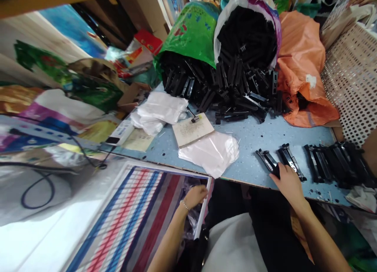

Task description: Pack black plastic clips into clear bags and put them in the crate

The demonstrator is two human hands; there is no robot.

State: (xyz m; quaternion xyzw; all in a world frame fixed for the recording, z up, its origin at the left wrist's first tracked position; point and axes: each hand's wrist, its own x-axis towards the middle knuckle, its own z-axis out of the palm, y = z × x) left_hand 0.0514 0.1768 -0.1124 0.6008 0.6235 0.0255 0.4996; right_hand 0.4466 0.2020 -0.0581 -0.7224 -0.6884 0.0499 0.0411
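My right hand [288,180] rests at the near edge of the blue table [253,138], its fingers closed on the near end of a long black plastic part [267,160]. A second black part [290,160] lies just right of it. My left hand [194,195] is lower, below the table edge, fingers curled on the rim of a striped woven bag [132,221] beside crumpled clear plastic. A stack of clear plastic bags [210,152] lies on the table between my hands.
A big heap of black plastic parts [235,87] spills from green [191,32] and white sacks at the table's back. An orange bag [303,68] and white perforated basket [350,79] stand right. A row of black parts [335,162] lies right. Cables trail left.
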